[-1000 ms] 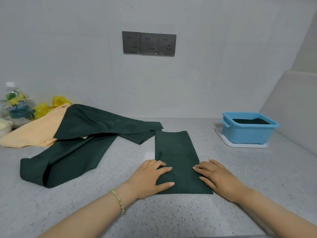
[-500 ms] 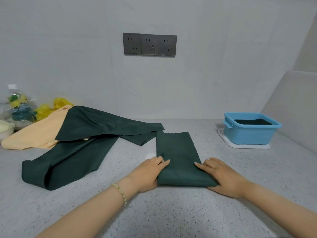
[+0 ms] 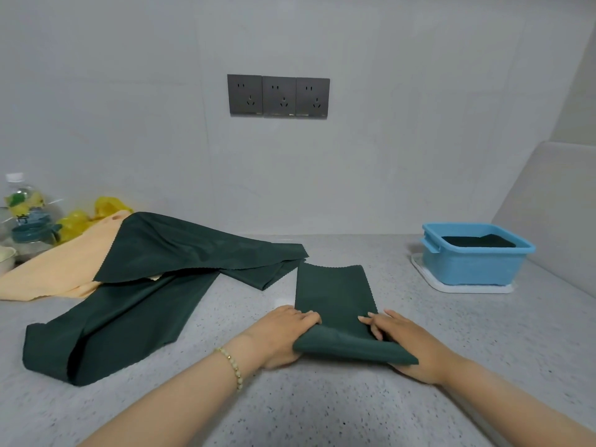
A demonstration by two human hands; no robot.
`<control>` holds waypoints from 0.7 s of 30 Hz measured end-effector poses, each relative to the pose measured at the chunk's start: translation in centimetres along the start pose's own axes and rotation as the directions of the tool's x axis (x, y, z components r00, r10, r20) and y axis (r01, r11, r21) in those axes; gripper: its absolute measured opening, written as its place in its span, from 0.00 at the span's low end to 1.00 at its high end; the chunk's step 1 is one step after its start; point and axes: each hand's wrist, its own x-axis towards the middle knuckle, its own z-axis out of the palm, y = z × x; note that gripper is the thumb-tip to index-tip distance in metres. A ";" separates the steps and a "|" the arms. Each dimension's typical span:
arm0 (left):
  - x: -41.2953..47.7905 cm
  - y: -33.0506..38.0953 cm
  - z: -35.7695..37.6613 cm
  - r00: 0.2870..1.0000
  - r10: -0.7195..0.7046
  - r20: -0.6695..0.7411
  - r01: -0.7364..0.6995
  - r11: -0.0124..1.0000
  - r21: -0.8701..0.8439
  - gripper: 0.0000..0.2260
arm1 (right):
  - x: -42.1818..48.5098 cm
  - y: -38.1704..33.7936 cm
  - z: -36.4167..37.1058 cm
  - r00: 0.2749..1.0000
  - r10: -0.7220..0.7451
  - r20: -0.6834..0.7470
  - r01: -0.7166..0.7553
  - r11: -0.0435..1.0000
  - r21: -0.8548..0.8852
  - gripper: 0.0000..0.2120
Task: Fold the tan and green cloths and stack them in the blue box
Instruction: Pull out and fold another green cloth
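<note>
**Near end of the green strip raised between both hands**

The folded green cloth (image 3: pixel 335 291) is laid as a long strip on the tabletop (image 3: pixel 322 411), and its near end is raised off the surface. This end is gripped at its left corner by the left hand (image 3: pixel 282 335) and at its right corner by the right hand (image 3: pixel 411 348). The left fingers (image 3: pixel 308 317) are pressed together and curled over the top of the fabric. The right fingers (image 3: pixel 371 324) are also kept together and are laid on the top side. The thumbs are hidden under the cloth, so their position cannot be told. Beyond the fingers the rest of the strip is stretched flat towards the wall and ends in a zigzag-cut edge.

To the left of the left fingers, and further away, a loose green cloth (image 3: pixel 135 314) is spread in long folds, and one tip of it comes near the far left corner of the strip. Partly under it, even further left, the tan cloth (image 3: pixel 54 269) is found. Behind that, a plastic bottle (image 3: pixel 22 204) and a yellow bag (image 3: pixel 87 217) are seen.

Well to the right of the right fingers, and beyond them, the blue box (image 3: pixel 467 269) is placed on a white mat (image 3: pixel 464 288). A dark green cloth (image 3: pixel 477 241) is seen inside it. A bead bracelet (image 3: pixel 230 366) is worn on the left wrist. Three dark sockets (image 3: pixel 279 96) are mounted on the wall straight beyond the fingers.
</note>
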 end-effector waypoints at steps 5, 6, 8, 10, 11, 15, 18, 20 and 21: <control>-0.8 -0.3 -1.4 0.990 -0.141 0.011 0.134 0.910 -0.393 0.14 | -0.1 -0.8 -0.6 0.994 0.079 -0.072 -0.067 0.984 0.164 0.14; -0.4 -0.6 -1.6 0.975 -0.213 0.056 0.214 0.851 -0.479 0.16 | 0.2 -0.9 -0.7 0.990 0.106 -0.095 -0.087 0.980 0.181 0.14; 0.7 -1.1 -1.7 0.937 -0.326 0.122 0.325 0.692 -0.645 0.24 | 1.2 -0.9 -0.8 0.971 0.197 -0.135 -0.158 0.953 0.257 0.10; 1.8 -1.6 -1.0 0.903 -0.416 0.109 0.354 0.575 -0.737 0.23 | 2.5 -0.7 -0.4 0.927 0.341 -0.159 -0.275 0.902 0.332 0.11; 2.1 -1.7 -0.4 0.876 -0.474 0.083 0.375 0.564 -0.736 0.20 | 3.0 -0.5 -0.1 0.901 0.401 -0.167 -0.325 0.877 0.354 0.12; 2.6 -2.0 2.2 0.794 -0.607 0.045 0.433 0.511 -0.743 0.17 | 4.5 -0.1 1.0 0.811 0.533 -0.239 -0.445 0.829 0.340 0.17; 2.4 -1.3 2.5 0.748 -0.664 -0.003 0.431 0.489 -0.758 0.14 | 5.2 -0.1 1.4 0.740 0.605 -0.294 -0.522 0.792 0.316 0.23; 2.2 -0.9 2.7 0.732 -0.678 -0.061 0.415 0.515 -0.750 0.13 | 5.4 -0.4 1.5 0.718 0.619 -0.317 -0.571 0.785 0.240 0.21; 2.0 -0.6 2.8 0.728 -0.680 -0.089 0.412 0.538 -0.736 0.13 | 5.4 -0.5 1.6 0.713 0.618 -0.331 -0.587 0.784 0.201 0.20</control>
